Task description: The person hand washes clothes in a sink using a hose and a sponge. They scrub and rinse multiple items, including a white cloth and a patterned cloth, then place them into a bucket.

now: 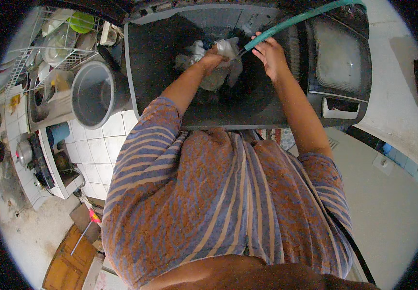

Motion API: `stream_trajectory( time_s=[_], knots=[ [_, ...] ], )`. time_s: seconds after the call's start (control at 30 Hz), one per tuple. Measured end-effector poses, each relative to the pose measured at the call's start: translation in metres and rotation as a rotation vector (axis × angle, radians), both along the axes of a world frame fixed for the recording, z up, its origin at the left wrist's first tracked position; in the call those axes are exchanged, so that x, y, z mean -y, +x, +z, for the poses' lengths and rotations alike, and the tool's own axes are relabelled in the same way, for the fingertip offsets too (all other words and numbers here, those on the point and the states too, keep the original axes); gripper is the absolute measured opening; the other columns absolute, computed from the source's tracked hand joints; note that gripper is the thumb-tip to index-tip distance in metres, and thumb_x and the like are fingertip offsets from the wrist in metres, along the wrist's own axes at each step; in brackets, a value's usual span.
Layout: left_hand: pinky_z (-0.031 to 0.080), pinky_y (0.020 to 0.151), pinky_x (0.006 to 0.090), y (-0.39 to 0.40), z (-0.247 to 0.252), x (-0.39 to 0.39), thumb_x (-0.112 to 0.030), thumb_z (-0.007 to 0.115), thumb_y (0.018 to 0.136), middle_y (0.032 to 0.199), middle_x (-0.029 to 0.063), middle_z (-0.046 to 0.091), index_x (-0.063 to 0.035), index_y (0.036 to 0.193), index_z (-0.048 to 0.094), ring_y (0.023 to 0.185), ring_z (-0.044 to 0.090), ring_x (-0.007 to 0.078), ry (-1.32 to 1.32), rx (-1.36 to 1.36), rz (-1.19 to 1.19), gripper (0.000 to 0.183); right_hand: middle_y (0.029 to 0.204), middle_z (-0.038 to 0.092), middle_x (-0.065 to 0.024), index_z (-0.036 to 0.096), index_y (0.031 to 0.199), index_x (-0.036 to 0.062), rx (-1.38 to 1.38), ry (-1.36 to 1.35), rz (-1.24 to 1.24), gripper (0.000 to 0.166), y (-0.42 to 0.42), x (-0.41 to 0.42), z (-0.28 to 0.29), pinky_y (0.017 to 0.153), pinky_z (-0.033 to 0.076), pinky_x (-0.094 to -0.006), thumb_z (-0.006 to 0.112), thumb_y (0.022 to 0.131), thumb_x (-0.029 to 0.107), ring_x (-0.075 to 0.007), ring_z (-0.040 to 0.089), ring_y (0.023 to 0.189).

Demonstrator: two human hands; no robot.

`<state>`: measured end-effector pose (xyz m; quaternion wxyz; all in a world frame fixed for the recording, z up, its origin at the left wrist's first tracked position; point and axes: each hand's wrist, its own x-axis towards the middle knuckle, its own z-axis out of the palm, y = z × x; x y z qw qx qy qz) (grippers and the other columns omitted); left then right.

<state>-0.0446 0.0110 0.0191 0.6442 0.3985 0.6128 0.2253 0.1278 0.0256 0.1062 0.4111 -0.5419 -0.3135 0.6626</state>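
My left hand (213, 61) grips a bunched, wet-looking white and grey cloth (214, 80) over the dark tub (158, 76) of what looks like a twin-tub washing machine. A green hose (285, 24) comes down from the upper right. Its end is beside the cloth, and a thin stream of water seems to run from it. My right hand (273, 56) holds the hose near that end, with the fingers partly behind it. Inside the tub, the lower part is too dark to make out.
Right of the tub is a lid with a translucent window (339, 54). On the left stand a grey plastic bucket (93, 94), a sink (40, 108) and a wire dish rack (64, 52) with dishes. A metal pot (24, 152) sits by the stove. White tiles (96, 154) lie below the bucket.
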Motion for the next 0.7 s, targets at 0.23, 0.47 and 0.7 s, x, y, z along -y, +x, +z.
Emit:
stream_trajectory(
  time_s=[0.23, 0.47, 0.7],
  knots=[
    [0.037, 0.081, 0.0322, -0.005, -0.036, -0.007, -0.010, 0.059, 0.065, 0.111, 0.0092, 0.045, -0.0066, 0.119, 0.032, 0.098, 0.045, 0.0239, 0.051, 0.141, -0.095, 0.061, 0.103, 0.052, -0.0097, 0.046, 0.105, 0.0026, -0.101, 0.014, 0.003, 0.026, -0.005, -0.007, -0.003, 0.081, 0.041, -0.0294, 0.041, 0.079, 0.004, -0.0189, 0.052, 0.091],
    [0.041, 0.074, 0.0338, 0.013, -0.035, -0.029, -0.017, 0.055, 0.068, 0.097, 0.0095, 0.053, -0.0037, 0.104, 0.049, 0.087, 0.050, 0.0231, 0.096, -0.167, -0.167, 0.039, 0.102, 0.052, -0.0093, 0.047, 0.106, 0.0020, -0.083, 0.255, 0.160, 0.032, 0.002, -0.006, -0.051, 0.082, 0.040, -0.0296, 0.047, 0.073, 0.000, -0.0182, 0.049, 0.094],
    [0.042, 0.070, 0.0320, 0.007, 0.007, -0.029, -0.022, 0.057, 0.066, 0.095, 0.0114, 0.053, -0.0014, 0.103, 0.049, 0.082, 0.052, 0.0219, 0.021, 0.107, -0.267, 0.043, 0.098, 0.054, -0.0040, 0.051, 0.103, 0.0036, 0.292, 0.034, 0.586, 0.040, -0.013, 0.018, -0.113, 0.081, 0.036, -0.0274, 0.063, 0.067, 0.015, -0.0171, 0.047, 0.092]
  ],
)
